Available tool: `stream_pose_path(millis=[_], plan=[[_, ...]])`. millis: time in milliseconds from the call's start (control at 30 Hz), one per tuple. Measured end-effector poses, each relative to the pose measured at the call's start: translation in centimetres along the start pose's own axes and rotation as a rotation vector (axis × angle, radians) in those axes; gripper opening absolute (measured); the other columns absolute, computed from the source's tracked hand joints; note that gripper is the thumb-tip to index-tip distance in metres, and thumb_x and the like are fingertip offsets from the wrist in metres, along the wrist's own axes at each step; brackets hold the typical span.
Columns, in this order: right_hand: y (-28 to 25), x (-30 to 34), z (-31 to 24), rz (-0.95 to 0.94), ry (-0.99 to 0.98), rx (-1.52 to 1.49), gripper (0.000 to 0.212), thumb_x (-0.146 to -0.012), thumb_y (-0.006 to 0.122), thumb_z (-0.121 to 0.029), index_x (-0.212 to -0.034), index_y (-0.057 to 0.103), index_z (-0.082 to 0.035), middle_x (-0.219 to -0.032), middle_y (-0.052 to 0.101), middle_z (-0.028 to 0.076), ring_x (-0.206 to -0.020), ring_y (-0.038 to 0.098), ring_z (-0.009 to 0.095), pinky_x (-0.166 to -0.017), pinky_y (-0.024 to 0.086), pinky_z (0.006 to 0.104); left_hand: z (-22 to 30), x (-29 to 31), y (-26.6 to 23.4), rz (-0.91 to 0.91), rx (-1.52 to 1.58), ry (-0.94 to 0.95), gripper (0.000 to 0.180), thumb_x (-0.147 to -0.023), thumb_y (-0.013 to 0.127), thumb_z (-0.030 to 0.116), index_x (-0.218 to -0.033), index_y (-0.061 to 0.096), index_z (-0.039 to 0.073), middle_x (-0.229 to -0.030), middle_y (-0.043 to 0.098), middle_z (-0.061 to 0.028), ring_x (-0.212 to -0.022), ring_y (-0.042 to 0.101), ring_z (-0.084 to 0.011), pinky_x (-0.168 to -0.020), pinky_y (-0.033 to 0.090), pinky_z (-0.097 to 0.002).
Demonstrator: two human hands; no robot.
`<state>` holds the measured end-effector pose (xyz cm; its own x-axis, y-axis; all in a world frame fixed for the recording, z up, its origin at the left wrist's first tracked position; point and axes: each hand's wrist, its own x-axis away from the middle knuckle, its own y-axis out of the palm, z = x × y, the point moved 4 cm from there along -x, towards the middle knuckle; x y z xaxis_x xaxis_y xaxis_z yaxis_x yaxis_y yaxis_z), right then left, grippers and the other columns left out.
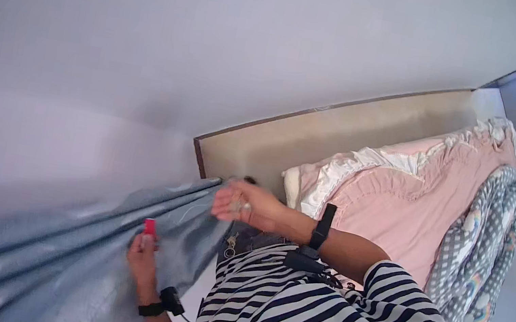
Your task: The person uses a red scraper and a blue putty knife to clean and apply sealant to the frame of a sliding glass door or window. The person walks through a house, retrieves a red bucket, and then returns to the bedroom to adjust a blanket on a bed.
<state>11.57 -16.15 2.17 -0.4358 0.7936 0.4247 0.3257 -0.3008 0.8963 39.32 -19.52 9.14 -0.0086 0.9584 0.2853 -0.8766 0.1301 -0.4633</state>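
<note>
My left hand (pixel 144 257), at the lower left, is closed with a small red rectangular object (pixel 150 226) pinched between thumb and fingers; its kind does not show. Higher and to the right, my right hand (pixel 238 203) is turned with the palm partly up and its fingers curled. Something small and pale (pixel 240 207) seems to lie in that palm, too blurred to name. Below both hands and to their left spreads a blue-grey curtain or cloth (pixel 83 251) with long folds. A metal key ring (pixel 229 251) hangs at my waist, under the right hand.
On the right stands a bed with a pink, white-ruffled cover (pixel 396 199) and a beige headboard (pixel 346 128). A grey checked blanket (pixel 483 235) is heaped on it. A pale wall (pixel 224 38) rises beyond. Black straps with small devices circle both my forearms.
</note>
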Motion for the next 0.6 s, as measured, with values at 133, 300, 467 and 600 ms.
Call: stream_pose_path(millis=[133, 300, 467, 600], plan=[[-1.4, -0.2, -6.9, 0.145, -0.285, -0.129, 0.036, -0.093, 0.039, -0.029, -0.099, 0.054, 0.003, -0.096, 0.06, 0.016, -0.092, 0.06, 0.029, -0.084, 0.049, 0.0376, -0.3, -6.9, 7.2, -0.163, -0.126, 0.096, 0.029, -0.09, 0.051, 0.021, -0.108, 0.056, -0.001, -0.089, 0.061, -0.0039, -0.074, 0.053, -0.0131, -0.069, 0.044, -0.0276], [-3.7, -1.6, -12.9, 0.245, -0.481, -0.232, 0.036, -0.092, 0.039, -0.028, -0.099, 0.054, 0.004, -0.095, 0.059, 0.016, -0.092, 0.06, 0.029, -0.084, 0.049, 0.0376, -2.6, -17.5, 8.9, -0.452, -0.745, 0.194, 0.029, -0.09, 0.046, 0.024, -0.089, 0.056, -0.003, -0.077, 0.059, -0.0149, -0.064, 0.053, -0.0254, -0.06, 0.042, -0.0372], [-5.1, -2.2, -17.8, 0.339, -0.629, -0.326, 0.036, -0.093, 0.038, -0.026, -0.098, 0.054, 0.006, -0.094, 0.058, 0.016, -0.093, 0.059, 0.031, -0.086, 0.05, 0.038, -15.6, -26.0, 6.7, -0.689, -0.704, 0.099, 0.037, -0.086, 0.049, 0.032, -0.071, 0.053, -0.001, -0.064, 0.056, -0.0176, -0.059, 0.054, -0.03, -0.056, 0.042, -0.0427], [-5.2, 2.6, -20.7, 0.459, -0.853, -0.483, 0.032, -0.092, 0.041, -0.024, -0.098, 0.054, 0.005, -0.095, 0.058, 0.017, -0.094, 0.058, 0.032, -0.085, 0.05, 0.039, -14.3, -28.9, 12.4, -0.986, -0.658, -0.003, 0.037, -0.085, 0.051, 0.036, -0.075, 0.059, 0.0, -0.069, 0.06, -0.0174, -0.06, 0.058, -0.027, -0.056, 0.044, -0.0407]])
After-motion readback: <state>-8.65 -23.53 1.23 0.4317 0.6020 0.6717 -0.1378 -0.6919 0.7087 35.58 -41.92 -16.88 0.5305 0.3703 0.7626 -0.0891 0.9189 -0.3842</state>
